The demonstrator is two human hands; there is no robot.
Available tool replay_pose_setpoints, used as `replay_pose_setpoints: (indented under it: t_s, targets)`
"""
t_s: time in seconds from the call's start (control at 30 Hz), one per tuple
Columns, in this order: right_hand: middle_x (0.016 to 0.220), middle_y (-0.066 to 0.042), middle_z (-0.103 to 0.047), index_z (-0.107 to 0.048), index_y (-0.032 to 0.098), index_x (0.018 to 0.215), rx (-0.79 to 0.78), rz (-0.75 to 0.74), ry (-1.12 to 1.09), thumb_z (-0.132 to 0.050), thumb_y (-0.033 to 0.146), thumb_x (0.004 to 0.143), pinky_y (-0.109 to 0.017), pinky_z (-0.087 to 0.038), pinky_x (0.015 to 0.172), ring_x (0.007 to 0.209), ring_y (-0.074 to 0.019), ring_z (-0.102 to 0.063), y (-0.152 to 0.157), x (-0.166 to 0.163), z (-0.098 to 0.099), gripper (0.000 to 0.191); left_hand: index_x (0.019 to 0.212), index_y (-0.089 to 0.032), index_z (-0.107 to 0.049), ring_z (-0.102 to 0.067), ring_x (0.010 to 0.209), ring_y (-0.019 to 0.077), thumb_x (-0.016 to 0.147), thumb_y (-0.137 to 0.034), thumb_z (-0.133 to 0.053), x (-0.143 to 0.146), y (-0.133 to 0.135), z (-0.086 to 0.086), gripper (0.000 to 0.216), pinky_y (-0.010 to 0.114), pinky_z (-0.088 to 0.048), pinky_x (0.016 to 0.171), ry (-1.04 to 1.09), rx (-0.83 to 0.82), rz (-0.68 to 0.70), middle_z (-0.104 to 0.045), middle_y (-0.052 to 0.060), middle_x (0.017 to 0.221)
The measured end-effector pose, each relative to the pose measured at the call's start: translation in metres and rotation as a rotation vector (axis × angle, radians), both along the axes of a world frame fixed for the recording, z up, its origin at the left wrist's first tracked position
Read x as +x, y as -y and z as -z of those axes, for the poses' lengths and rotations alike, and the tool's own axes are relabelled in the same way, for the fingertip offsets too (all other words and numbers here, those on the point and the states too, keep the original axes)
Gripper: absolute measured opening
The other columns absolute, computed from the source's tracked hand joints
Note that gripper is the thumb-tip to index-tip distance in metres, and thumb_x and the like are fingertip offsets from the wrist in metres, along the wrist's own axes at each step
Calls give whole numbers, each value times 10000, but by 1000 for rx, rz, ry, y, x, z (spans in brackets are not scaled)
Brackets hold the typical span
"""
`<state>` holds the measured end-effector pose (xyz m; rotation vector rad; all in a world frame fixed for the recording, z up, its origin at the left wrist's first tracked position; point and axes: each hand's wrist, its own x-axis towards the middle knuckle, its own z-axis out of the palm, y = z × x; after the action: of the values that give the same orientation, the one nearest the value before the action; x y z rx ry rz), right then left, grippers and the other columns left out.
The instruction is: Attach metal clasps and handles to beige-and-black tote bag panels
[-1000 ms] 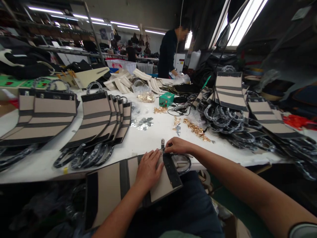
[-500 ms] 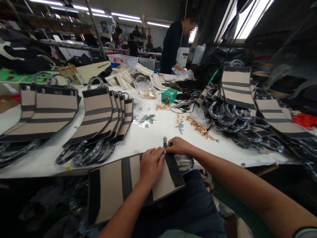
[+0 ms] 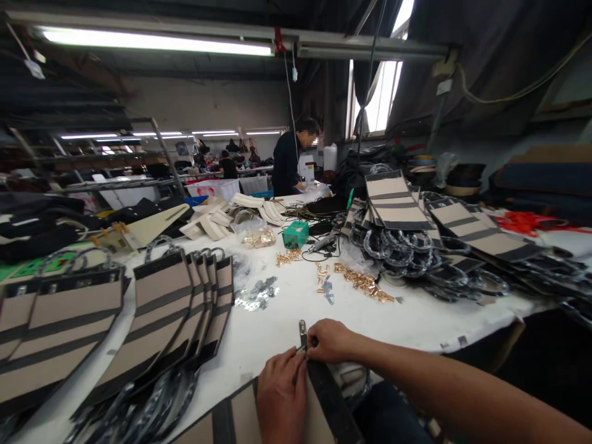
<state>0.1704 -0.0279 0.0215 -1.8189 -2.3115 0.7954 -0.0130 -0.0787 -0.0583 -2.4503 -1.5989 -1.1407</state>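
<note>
Several beige-and-black bag panels (image 3: pixel 76 310) lie stacked at left. Since the earlier frame a long ceiling lamp (image 3: pixel 157 42) has entered view, and the left hand (image 3: pixel 281 394), flat with fingers extended, rests on another panel (image 3: pixel 243 413) now cut off by the bottom edge. Beside its metal-ended tab (image 3: pixel 302 328), the right hand (image 3: pixel 330 341) is pinched closed, seemingly on something too hidden to identify.
</note>
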Motion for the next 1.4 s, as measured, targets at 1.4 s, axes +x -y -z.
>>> replay_pose_setpoints:
  t_s: [1.4]
  targets:
    - [958, -1, -728, -763, 248, 960, 221, -126, -188, -684, 248, 852, -237, -405, 750, 864, -148, -644, 17, 25, 33, 134, 1110, -317, -746, -603, 1097, 274, 954, -331, -593, 15, 6, -20, 219, 469, -448, 923, -25, -219, -42, -722, 31, 1191]
